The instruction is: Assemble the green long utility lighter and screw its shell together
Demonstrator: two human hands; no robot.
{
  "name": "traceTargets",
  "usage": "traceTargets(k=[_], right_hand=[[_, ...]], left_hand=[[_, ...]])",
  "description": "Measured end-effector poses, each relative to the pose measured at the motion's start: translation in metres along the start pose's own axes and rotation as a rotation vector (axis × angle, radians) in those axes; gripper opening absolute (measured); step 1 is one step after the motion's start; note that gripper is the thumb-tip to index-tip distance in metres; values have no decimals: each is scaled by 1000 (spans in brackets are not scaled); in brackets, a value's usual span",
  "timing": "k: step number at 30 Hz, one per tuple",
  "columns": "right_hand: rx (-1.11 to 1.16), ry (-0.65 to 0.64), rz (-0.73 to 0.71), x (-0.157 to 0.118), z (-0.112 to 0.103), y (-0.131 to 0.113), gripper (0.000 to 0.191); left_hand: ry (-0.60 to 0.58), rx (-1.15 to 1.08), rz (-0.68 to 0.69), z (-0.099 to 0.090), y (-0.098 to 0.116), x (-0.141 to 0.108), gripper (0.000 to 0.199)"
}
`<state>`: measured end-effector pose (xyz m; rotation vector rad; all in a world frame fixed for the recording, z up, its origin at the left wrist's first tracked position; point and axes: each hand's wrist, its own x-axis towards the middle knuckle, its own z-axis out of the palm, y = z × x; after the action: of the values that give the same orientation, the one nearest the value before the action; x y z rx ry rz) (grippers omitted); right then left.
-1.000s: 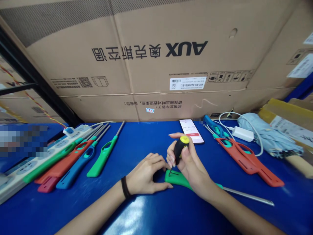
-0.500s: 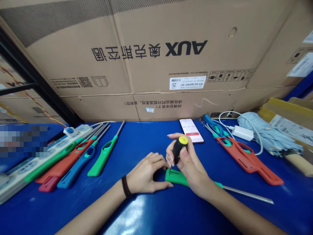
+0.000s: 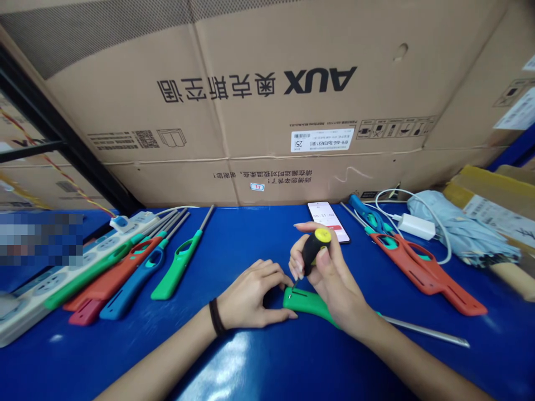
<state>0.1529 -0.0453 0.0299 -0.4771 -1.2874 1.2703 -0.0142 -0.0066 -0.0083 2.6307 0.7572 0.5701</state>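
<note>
My right hand (image 3: 334,284) grips a small screwdriver (image 3: 314,249) with a black handle and yellow cap. Its thin shaft points down into the end of a green utility lighter (image 3: 307,304), which lies on the blue table (image 3: 251,362). My left hand (image 3: 251,295) holds that lighter's end between fingertips and thumb, with a dark band on the wrist (image 3: 216,316). The lighter's long metal nozzle (image 3: 426,332) reaches out to the right, and my right wrist hides the middle of its body.
To the left lie several lighters (image 3: 142,273) beside a white power strip (image 3: 54,295). A phone showing a timer (image 3: 328,221) is beyond my hands. To the right are a red lighter (image 3: 422,273), a blue lighter (image 3: 368,216), a white charger (image 3: 416,226) and a folded pale blue umbrella (image 3: 462,228).
The screwdriver handle has leaned a little to the right while its tip stays at the lighter. Both hands keep their hold.
</note>
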Motion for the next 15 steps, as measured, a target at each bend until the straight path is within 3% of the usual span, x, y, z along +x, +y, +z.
traceTargets(k=[15], right_hand=[[-36, -19, 58, 0, 0, 3, 25]], left_hand=[[-12, 4, -5, 2, -2, -1, 41]])
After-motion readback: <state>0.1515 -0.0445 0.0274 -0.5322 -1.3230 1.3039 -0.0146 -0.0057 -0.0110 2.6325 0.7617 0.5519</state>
